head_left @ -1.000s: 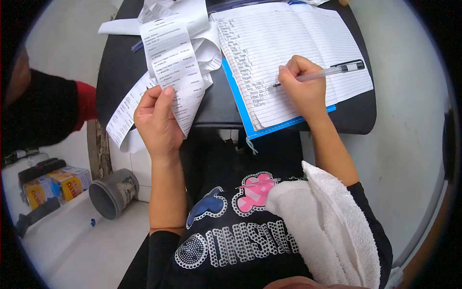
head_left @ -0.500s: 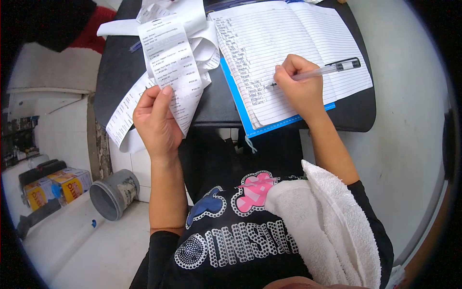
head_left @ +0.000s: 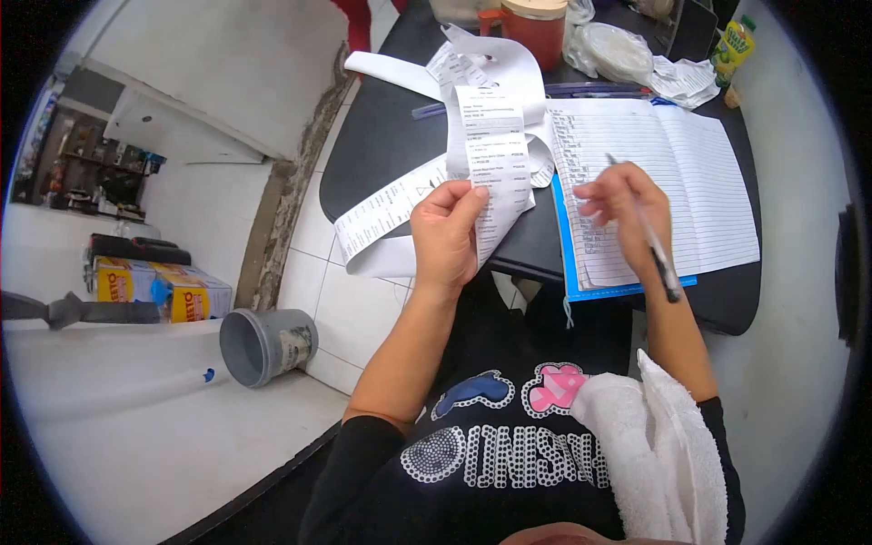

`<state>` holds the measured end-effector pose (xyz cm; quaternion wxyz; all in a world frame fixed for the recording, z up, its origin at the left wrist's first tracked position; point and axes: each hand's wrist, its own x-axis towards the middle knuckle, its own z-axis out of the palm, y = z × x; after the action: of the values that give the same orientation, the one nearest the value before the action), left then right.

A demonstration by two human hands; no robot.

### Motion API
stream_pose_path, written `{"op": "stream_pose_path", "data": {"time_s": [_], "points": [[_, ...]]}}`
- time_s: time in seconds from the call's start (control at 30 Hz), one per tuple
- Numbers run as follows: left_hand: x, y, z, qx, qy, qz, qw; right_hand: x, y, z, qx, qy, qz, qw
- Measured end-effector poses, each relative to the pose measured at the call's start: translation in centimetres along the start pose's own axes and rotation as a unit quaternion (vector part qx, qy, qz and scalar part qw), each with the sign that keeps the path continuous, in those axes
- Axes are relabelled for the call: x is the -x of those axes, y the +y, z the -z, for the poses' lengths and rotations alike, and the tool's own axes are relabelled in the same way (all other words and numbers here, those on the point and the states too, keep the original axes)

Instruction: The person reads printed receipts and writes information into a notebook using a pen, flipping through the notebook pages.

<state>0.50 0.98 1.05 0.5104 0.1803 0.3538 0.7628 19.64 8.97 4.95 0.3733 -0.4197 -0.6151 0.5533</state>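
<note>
My left hand [head_left: 447, 232] pinches the lower part of a long printed receipt [head_left: 495, 136] between thumb and fingers. More of the paper strip curls over the black table [head_left: 363, 168] to the left and behind. My right hand [head_left: 636, 213] is raised over an open lined notebook [head_left: 713, 182], holding a clear pen [head_left: 656, 241] between its fingers, with the pen's dark end pointing toward my forearm. Handwritten lines run down the notebook's left page, partly hidden by that hand. A blue cover [head_left: 574, 263] shows beneath the notebook.
Behind the notebook are a red mug [head_left: 534, 36], plastic-wrapped items [head_left: 613, 50], crumpled papers [head_left: 686, 82] and a yellow-green packet [head_left: 732, 47]. At the left, a grey bucket [head_left: 263, 345] lies near yellow boxes [head_left: 168, 286]. Someone's red-clad limb [head_left: 356, 23] shows at the top.
The view has swung left and up, bringing the mug and other items into sight. My right hand has lifted from the page, and the pen has tilted over. My left hand still holds the receipt.
</note>
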Motion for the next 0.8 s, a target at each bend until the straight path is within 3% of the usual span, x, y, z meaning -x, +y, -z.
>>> {"op": "stream_pose_path", "data": {"time_s": [0.2,0.8], "points": [[0.4,0.9,-0.6,0.006,-0.012,0.008,1.0,-2.0,-0.7,-4.8,-0.036,-0.09,0.108,0.989],[1.5,1.2,-0.5,-0.001,-0.018,-0.006,1.0,-1.9,-0.8,-5.7,-0.031,-0.074,0.096,0.992]]}}
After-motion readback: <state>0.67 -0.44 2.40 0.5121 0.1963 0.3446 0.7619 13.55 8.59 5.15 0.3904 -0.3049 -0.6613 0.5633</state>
